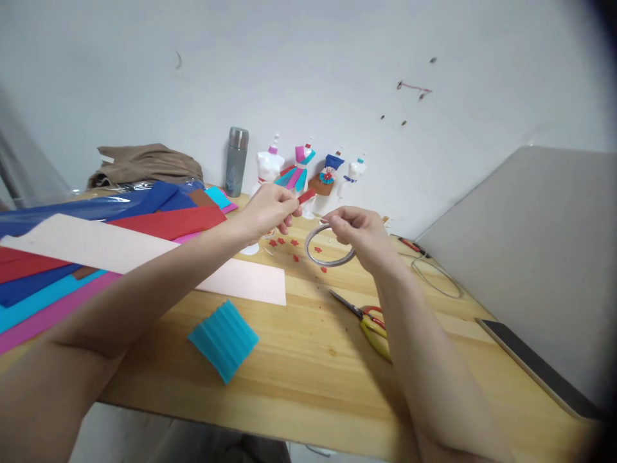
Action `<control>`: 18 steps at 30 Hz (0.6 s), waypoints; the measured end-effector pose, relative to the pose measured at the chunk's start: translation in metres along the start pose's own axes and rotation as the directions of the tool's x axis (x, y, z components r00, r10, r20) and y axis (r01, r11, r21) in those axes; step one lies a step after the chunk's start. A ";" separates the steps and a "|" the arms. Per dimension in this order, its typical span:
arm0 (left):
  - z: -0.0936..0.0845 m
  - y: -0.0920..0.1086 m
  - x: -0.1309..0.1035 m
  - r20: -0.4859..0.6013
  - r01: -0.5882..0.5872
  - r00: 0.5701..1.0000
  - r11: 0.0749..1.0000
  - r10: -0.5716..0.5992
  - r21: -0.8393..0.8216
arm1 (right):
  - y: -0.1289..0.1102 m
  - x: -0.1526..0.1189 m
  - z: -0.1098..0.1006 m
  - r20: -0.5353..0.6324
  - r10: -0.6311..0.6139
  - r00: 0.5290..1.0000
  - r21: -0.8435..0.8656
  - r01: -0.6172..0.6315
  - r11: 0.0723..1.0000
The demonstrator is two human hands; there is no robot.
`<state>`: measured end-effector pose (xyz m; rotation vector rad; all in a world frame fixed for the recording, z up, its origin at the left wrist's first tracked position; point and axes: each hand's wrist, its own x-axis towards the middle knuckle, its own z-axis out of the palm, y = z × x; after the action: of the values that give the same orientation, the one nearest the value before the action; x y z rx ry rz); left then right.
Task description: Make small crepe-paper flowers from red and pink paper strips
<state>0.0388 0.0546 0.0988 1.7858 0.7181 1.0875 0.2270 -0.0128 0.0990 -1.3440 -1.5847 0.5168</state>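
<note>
Right grip (360, 233): tape roll (330, 263) | wooden table (299, 370) (knotty) | pale, marked wall (308, 64)

Smooth tape roll (330, 263); matt, ridged paper square (224, 341); wooden table (299, 379).

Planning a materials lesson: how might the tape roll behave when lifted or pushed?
The tape roll is a thin, open ring, so probably light. Held at one side by the right hand, it looks round, so likely fairly stiff. That shape might roll if pushed on edge.
</note>
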 end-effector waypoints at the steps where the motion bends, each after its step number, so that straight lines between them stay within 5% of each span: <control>1: 0.001 0.000 0.000 0.018 0.026 1.000 1.000 -0.026 -0.015 | 0.000 0.000 -0.002 -0.005 -0.001 1.000 -0.011 0.001 1.000; 7: 0.008 -0.006 0.002 0.031 0.149 0.988 0.989 -0.148 -0.012 | -0.003 -0.001 -0.003 -0.131 -0.050 0.990 -0.236 0.018 0.972; 11: 0.010 -0.012 0.003 0.026 0.169 0.985 0.983 -0.172 0.073 | -0.010 -0.009 0.002 -0.088 -0.153 0.984 -0.380 0.108 0.918; 15: 0.011 -0.007 -0.003 0.032 0.027 0.998 0.905 -0.045 0.425 | -0.015 -0.018 0.008 0.040 -0.314 0.949 -0.572 0.279 0.771; 18: 0.015 -0.004 -0.007 0.086 -0.148 0.989 0.690 0.123 0.708 | -0.016 -0.021 0.012 0.105 -0.365 0.925 -0.750 0.315 0.582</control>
<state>0.0488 0.0448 0.0894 2.5499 1.1087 0.9235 0.2073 -0.0337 0.0988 -1.5486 -2.0501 -0.5143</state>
